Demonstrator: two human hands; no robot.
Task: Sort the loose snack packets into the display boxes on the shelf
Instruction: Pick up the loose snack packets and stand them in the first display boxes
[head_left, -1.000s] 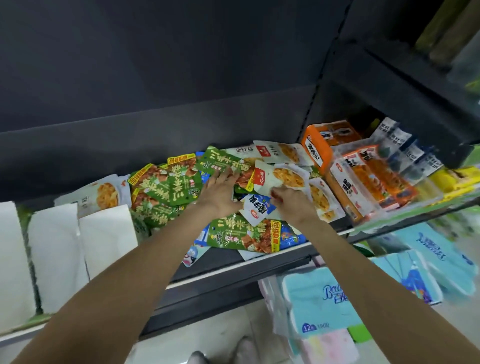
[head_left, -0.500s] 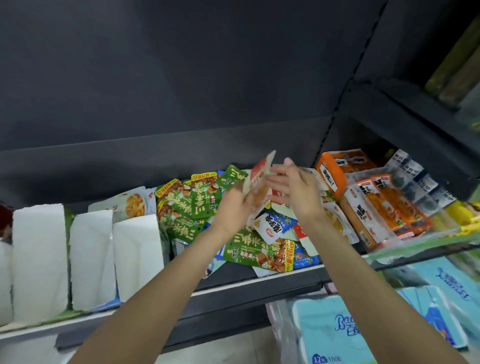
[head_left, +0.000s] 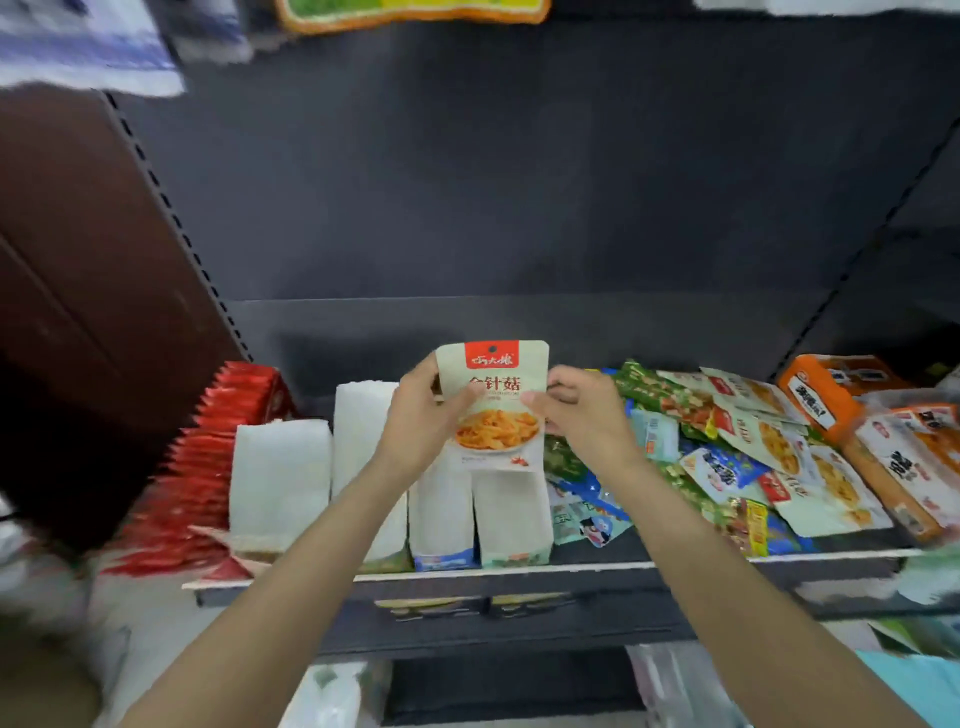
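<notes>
Dark grey metal backs the shelf (head_left: 519, 569); at centre frame both hands, left hand (head_left: 421, 415) and right hand (head_left: 582, 415), pinch an upright beige mushroom packet (head_left: 493, 410) above white display boxes (head_left: 511, 512); loose packets (head_left: 727, 447) heap right.

Open air above white display boxes (head_left: 511, 512)

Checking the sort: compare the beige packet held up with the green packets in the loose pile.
The beige packet stands upright, gripped by the left hand and right hand; the green packets lie flat, untouched. The beige one has a red top label and pictures orange strands; the green ones carry pale lettering. Both are flat sealed snack pouches.
</notes>
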